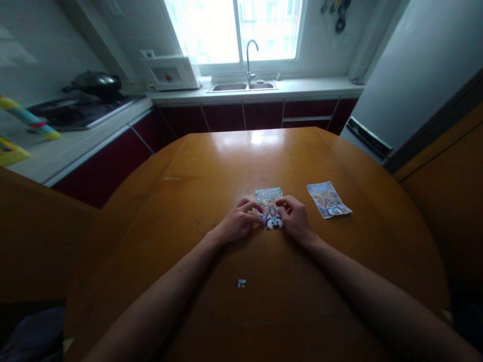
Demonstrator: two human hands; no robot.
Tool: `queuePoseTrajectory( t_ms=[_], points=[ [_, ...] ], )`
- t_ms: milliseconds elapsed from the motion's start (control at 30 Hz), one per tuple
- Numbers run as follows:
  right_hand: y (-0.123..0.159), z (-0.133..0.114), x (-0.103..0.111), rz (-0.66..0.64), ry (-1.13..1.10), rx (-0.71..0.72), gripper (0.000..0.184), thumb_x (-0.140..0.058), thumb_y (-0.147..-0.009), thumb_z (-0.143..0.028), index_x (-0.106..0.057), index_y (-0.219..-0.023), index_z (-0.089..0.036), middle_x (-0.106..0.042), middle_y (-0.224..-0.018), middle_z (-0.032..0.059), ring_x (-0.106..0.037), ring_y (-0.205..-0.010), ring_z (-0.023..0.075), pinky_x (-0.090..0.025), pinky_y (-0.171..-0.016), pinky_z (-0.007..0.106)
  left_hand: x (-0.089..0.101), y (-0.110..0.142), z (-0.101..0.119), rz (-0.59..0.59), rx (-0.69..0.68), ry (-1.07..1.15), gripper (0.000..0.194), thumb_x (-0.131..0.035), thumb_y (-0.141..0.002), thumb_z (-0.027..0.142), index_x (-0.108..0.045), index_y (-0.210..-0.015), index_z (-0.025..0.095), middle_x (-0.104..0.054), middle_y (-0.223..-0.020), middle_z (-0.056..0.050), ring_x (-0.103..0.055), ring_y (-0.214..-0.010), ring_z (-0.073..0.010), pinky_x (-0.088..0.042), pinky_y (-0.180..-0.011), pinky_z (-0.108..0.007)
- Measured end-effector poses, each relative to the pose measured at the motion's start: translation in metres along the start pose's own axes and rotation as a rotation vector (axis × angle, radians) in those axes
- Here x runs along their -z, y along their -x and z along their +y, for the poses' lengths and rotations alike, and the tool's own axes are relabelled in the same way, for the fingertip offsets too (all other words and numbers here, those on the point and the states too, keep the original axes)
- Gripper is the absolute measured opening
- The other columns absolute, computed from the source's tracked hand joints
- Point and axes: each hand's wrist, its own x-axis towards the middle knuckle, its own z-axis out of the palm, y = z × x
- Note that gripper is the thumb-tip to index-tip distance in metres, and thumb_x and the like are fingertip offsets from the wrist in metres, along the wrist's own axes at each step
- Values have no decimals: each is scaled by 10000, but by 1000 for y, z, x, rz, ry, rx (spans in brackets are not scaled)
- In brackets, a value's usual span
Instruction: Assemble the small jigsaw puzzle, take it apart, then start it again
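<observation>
Both your hands at the sides of an upright-set picture puzzle

Nearest to you on the brown, glossy wooden table point(226, 166) lies a small blue-and-white jigsaw-like piece point(241, 283), between your forearms and apart from both hands. Beyond it is the flat, rectangular, multicoloured picture puzzle point(269, 203), lying on the tabletop in front of you. Its long axis runs away from you towards the window side, the far end leaning slightly left; the blue cartoon face with big white eyes is at your end, and the pale-blue band is at the far end.

The puzzle sits between your two grips. Your left hand point(240, 219) is at its left edge, fingers loosely bent with a gap between forefinger and thumb, covering part of the near left corner. Your right hand point(295, 218) is at its right edge, thumb and forefinger drawn close together over the border. You cannot tell whether either set of fingertips pinches a piece.

To the right, well apart from your right hand, a creased, rectangular, printed paper sheet point(329, 200) lies with its far end angled left, showing a similar picture. Past the table, you face a steel double-bowl sink point(243, 90) with a curved metal tap point(248, 63), beneath a bright window point(271, 30)
</observation>
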Motion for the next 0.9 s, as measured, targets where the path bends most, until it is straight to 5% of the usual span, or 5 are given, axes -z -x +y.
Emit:
queuePoseTrajectory(
  t_ms=[133, 300, 433, 900],
  points=[
    [9, -16, 1, -113, 4, 162, 163, -532, -885, -160, -684, -921, -205, -673, -921, 63, -621, -817, 190, -491, -741, 317, -1, 0, 0, 21, 3, 4, 407, -559, -865, 14, -773, -1023, 322, -661, -1132, -32, -522, -1067, -216, -493, -985, -420],
    [48, -47, -12, -567, 104, 543, 123, -568, -913, -225, -690, -919, -216, -653, -940, 61, -579, -868, 196, -467, -788, 328, -2, 0, -3, 83, 14, 41, 292, -609, -880, 83, -757, -1050, 269, -676, -1068, -53, -532, -1033, -217, -503, -940, -401],
    [69, -64, -22, -842, 255, 634, 203, -642, -918, -406, -694, -970, -217, -636, -965, 53, -552, -886, 204, -436, -800, 336, -3, 1, -6, 141, 44, 61, 329, -569, -875, 42, -753, -1045, 256, -676, -1044, -54, -537, -1013, -207, -499, -935, -392],
    [70, -79, -19, -983, 335, 649, 34, -576, -937, -181, -604, -956, -173, -640, -956, 66, -532, -874, 207, -459, -801, 332, -2, -1, -4, 167, 65, 77, 261, -556, -907, 90, -759, -987, 233, -686, -1016, -58, -544, -979, -201, -490, -914, -394]
  ],
)
